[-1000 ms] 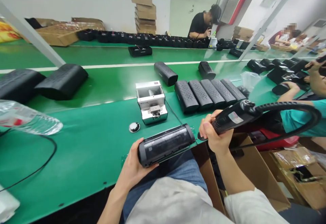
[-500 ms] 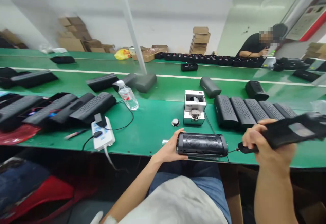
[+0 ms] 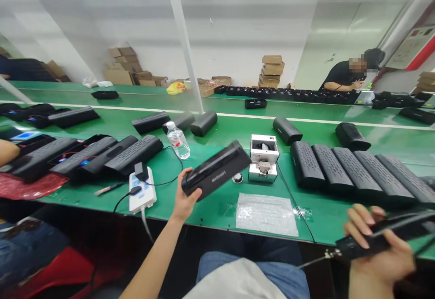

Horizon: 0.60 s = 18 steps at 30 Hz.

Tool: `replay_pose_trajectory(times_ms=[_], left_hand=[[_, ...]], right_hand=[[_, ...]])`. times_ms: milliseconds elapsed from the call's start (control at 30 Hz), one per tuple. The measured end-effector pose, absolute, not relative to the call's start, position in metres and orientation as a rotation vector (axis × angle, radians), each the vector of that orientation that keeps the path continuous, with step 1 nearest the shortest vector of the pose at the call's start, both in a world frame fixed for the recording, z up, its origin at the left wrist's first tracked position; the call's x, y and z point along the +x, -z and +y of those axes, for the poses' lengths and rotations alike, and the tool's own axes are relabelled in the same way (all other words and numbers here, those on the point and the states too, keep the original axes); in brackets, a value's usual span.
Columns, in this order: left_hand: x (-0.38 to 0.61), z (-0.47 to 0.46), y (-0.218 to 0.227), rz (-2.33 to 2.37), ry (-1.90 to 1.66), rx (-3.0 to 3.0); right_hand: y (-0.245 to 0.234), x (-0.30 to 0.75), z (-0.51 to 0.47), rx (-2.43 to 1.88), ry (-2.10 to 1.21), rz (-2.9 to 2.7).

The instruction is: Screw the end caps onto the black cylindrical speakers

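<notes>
My left hand [image 3: 185, 195] is shut around one end of a black cylindrical speaker [image 3: 215, 170], which it holds tilted above the green workbench [image 3: 210, 213]. My right hand [image 3: 377, 244] grips a black corded electric screwdriver [image 3: 360, 242] past the bench's front edge, with its thin bit pointing left. A sheet of bubble wrap [image 3: 266, 214] lies on the bench between my hands. Near the speaker are a small round metal part [image 3: 237, 178] and a white-and-silver bench fixture [image 3: 264, 158].
Several black speakers [image 3: 353, 172] lie side by side on the right. A white power strip [image 3: 142, 190] and water bottle [image 3: 178, 141] stand left of my left hand. A co-worker's arm [image 3: 7, 151] enters at far left, beside more speakers. Another person [image 3: 346, 74] sits beyond a glass partition.
The speaker has risen from the bench edge and tilted up to the left. My right hand has dropped lower and right. The view has swung left since the oldest frame.
</notes>
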<state>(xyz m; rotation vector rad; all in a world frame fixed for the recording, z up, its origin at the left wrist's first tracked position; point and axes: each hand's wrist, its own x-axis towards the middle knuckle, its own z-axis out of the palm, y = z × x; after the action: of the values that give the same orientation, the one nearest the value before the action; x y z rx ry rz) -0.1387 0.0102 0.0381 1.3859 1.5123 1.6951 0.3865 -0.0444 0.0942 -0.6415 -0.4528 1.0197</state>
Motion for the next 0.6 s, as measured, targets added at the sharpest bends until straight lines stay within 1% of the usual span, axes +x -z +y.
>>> replay_pose_trajectory(times_ms=[67, 167, 233, 333, 500, 600], left_hand=[[-0.138, 0.058, -0.053, 1.711, -1.78, 1.311], [-0.119, 0.145, -0.077, 1.855, -1.78, 1.264], [-0.097, 0.199, -0.085, 1.918, -1.739, 1.234], [-0.06, 0.261, -0.085, 2.012, -1.652, 1.189], [-0.021, 0.304, -0.077, 2.101, -1.544, 1.259], [0.005, 0.311, -0.085, 2.091, -1.505, 1.412]], right_hand=[[-0.064, 0.369, -0.033, -0.638, -1.138, -0.326], [-0.026, 0.351, -0.02, -0.656, -1.215, -0.268], [-0.01, 0.346, -0.016, -0.654, -1.234, -0.249], [0.004, 0.345, -0.014, -0.641, -1.223, -0.239], [0.018, 0.355, -0.01, -0.614, -1.262, -0.275], [0.029, 0.358, -0.004, -0.565, -1.28, -0.279]])
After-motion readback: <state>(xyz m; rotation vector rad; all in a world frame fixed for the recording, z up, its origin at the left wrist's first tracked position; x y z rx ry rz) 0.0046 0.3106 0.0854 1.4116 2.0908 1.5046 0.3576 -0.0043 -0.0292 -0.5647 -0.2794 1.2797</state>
